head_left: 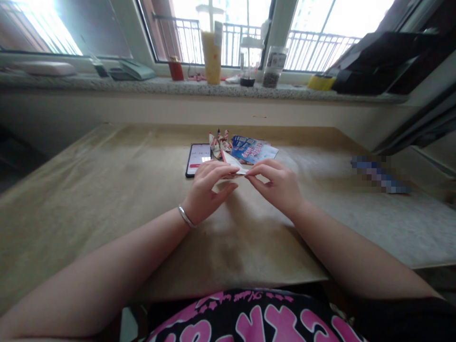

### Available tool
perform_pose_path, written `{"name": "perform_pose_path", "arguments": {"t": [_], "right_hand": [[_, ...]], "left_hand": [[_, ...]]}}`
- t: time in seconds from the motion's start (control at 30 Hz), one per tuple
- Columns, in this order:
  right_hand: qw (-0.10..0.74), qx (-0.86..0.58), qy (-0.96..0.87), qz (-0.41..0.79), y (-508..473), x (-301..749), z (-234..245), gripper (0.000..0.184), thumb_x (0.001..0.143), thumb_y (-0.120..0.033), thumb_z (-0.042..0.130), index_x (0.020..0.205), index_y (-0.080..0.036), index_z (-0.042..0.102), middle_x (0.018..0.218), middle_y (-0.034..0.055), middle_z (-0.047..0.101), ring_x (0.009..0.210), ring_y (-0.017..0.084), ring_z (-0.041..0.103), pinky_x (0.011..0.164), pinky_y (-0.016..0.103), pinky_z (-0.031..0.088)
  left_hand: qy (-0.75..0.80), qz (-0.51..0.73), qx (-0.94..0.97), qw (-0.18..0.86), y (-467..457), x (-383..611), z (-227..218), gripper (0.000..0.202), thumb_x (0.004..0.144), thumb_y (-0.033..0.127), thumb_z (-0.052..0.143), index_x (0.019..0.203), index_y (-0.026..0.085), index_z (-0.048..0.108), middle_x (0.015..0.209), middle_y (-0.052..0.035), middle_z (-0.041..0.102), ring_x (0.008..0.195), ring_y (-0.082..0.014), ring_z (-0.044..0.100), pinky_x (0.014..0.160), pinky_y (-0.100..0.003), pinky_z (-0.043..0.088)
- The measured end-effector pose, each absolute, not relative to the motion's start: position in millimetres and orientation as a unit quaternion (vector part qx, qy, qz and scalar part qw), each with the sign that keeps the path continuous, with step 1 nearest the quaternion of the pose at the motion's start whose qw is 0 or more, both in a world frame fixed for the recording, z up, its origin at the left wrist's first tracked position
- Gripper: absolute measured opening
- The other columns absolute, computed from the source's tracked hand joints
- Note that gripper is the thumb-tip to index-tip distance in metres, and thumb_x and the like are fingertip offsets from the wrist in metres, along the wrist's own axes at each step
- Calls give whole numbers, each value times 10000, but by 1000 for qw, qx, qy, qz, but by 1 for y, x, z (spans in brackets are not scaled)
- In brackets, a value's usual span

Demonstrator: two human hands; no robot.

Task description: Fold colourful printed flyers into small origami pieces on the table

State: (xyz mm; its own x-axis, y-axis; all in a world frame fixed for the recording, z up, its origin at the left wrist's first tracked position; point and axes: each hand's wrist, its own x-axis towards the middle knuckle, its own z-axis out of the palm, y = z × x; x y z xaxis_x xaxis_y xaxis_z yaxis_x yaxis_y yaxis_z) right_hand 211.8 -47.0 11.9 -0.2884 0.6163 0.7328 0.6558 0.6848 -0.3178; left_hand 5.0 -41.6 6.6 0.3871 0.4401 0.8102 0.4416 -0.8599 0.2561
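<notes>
Between my hands is a small piece of folded paper, white with a red edge, held just above the table. My right hand pinches its right tip between thumb and forefinger. The fingers of my left hand close over the paper's left part and hide some of it; the left thumb is apart below. Just behind lie several folded paper pieces in white, red and dark colours. A blue printed sheet or packet is beyond my right hand. Left of the paper pieces, a phone with a lit screen lies flat.
The table has a tan cover. A blurred blue item lies far right. Along the windowsill stand a tall yellow drink cup, a red container, clear containers, a yellow item and a black bag.
</notes>
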Motion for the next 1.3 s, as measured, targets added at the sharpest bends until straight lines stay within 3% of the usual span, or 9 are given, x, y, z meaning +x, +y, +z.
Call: {"name": "perform_pose_path", "arguments": {"t": [0.13, 0.27, 0.6, 0.87, 1.17, 1.3], "right_hand": [[384, -392, -826, -129, -49, 214, 17, 146, 871, -275, 566, 784, -231, 675, 855, 21, 696, 790, 160, 609, 690, 291, 467], [376, -382, -831, -149, -50, 211, 15, 137, 862, -258, 569, 771, -226, 666, 829, 19, 692, 786, 164, 591, 703, 289, 466], [433, -331, -833, -93, -46, 211, 11, 56, 827, -235, 612, 775, -240, 634, 883, 6, 707, 875, 182, 609, 859, 378, 464], [488, -283, -825, -24, -40, 213, 10, 21, 810, -226, 649, 824, -234, 635, 860, 24, 711, 870, 175, 634, 864, 381, 495], [470, -325, -820, -23, -44, 209, 8, 61, 801, -220, 636, 747, -244, 650, 787, 19, 701, 902, 198, 619, 840, 384, 507], [469, -324, -822, -21, -47, 207, 11, 45, 791, -208, 632, 765, -243, 643, 799, 19, 703, 902, 196, 619, 846, 383, 506]], "left_hand": [[-253, -478, -841, 6, -41, 6, 8, 136, 820, 289, 664, 930, 212, 641, 922, -29, 693, 877, -173, 624, 870, -359, 456], [-285, -478, -831, 20, -39, 5, 6, 101, 816, 274, 672, 889, 207, 656, 859, -24, 701, 819, -164, 626, 808, -336, 463], [-289, -502, -815, -23, -38, 5, 5, 80, 816, 264, 671, 783, 193, 654, 803, -24, 695, 787, -156, 636, 775, -330, 478], [-279, -533, -795, -74, -35, 5, 2, 62, 811, 215, 671, 778, 183, 629, 794, -19, 675, 778, -136, 626, 749, -293, 499], [-290, -472, -833, 3, -35, 4, 2, 73, 822, 234, 634, 769, 185, 626, 775, -22, 666, 732, -141, 607, 728, -299, 476], [-292, -486, -823, -26, -37, 5, 3, 88, 820, 224, 626, 744, 181, 612, 760, -18, 655, 725, -135, 607, 696, -277, 480]]}}
